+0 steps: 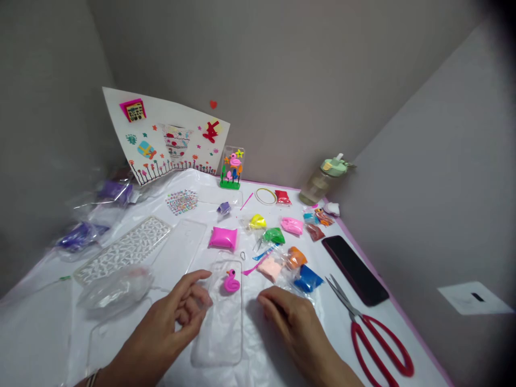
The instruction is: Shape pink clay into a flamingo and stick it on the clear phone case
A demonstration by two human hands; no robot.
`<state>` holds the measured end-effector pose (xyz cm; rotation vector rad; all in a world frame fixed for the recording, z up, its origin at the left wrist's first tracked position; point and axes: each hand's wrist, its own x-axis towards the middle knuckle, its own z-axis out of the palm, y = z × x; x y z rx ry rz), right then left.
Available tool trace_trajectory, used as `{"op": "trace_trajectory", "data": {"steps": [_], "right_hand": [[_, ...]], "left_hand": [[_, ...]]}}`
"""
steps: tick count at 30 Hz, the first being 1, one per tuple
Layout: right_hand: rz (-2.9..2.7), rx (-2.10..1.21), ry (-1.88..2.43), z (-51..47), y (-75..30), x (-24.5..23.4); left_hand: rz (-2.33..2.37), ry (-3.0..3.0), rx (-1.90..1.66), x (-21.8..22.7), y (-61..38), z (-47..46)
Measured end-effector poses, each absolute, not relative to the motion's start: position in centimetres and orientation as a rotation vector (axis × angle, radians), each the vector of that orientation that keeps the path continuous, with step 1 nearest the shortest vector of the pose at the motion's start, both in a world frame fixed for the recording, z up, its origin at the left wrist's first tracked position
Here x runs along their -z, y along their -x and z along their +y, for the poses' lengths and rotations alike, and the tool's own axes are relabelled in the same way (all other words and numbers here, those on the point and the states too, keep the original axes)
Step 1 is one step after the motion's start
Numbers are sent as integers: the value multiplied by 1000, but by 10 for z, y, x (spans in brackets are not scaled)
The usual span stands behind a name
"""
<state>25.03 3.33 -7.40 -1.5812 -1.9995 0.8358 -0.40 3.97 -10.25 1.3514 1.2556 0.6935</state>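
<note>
A clear phone case (pixel 220 344) lies in front of me, with a pink clay flamingo (pixel 231 281) on its upper part. My left hand (pixel 181 312) is at the case's left edge, its fingers loosely bent and apart, holding nothing. To the right of the case, my right hand (pixel 292 317) is closed, with its fingertips curled under. Whether anything is inside it is hidden. Beyond the case are a small metal ring (pixel 242 256) and a magenta clay packet (pixel 223 238). A pink plastic tool (pixel 255 266) and a peach clay packet (pixel 270 267) are beyond my right hand.
Red-handled scissors (pixel 357 314) and a black phone (pixel 355 269) lie at the right. Clay packets in several colours, such as blue (pixel 308 278), spread across the middle. A decorated case (pixel 232 167) stands upright near a bottle (pixel 324 180). Rhinestones (pixel 182 201) lie at the back left.
</note>
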Motion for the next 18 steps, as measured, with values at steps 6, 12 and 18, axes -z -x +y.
{"op": "trace_trajectory", "data": {"steps": [6,12,18], "right_hand": [[-1917,-687,1570,41,-265,67],[-1698,-1042,1511,32,-248,75],[-1196,-1584,1148,21,-223,77]], "left_hand": [[1264,-1335,-669,97,1,37],[1053,-867,-776,83,1,37],[865,-765,-769,89,1,32]]}}
